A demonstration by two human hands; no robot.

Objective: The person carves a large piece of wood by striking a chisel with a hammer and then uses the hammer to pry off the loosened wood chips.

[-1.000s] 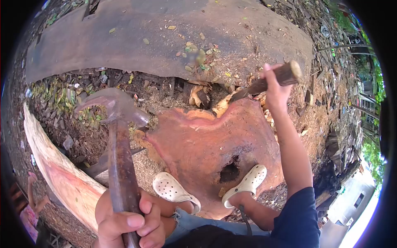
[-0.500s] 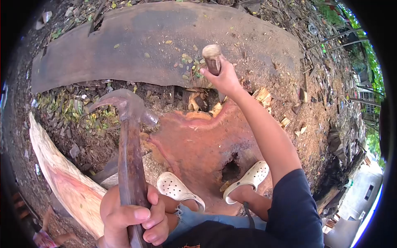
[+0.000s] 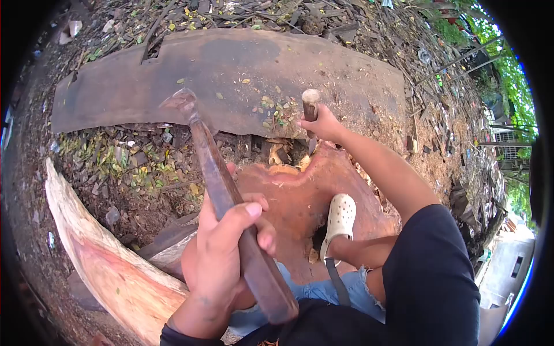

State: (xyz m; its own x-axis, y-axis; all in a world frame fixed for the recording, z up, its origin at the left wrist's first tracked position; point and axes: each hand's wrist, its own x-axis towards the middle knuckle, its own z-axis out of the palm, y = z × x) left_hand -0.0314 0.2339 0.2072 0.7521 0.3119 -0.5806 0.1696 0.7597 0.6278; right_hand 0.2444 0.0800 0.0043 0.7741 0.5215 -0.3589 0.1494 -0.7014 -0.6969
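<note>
A claw hammer (image 3: pixel 216 161) is in my left hand (image 3: pixel 222 248), its fingers around the dark wooden handle. The head points up and away, over the edge of a brown sheet. Ahead and to the right, my right hand (image 3: pixel 325 124) grips a chisel (image 3: pixel 310 106) by its wooden handle, with the pale butt end upward. The chisel's blade points down at the far edge of a reddish stump-like slab of wood (image 3: pixel 283 202). Chipped, lighter wood shows along that edge. The blade tip cannot be made out clearly.
Beyond the slab lies a large curved brown sheet (image 3: pixel 242 63) scattered with leaves. On the left is a long split piece of pale wood (image 3: pixel 109 259). A foot in a cream clog (image 3: pixel 340 216) stands on the slab, beside a dark hollow. Wood chips and debris cover the ground.
The hammer has tilted, its head moving away and its handle end now showing. My left hand has moved right and forward. The chisel is slightly lower and right in view.
</note>
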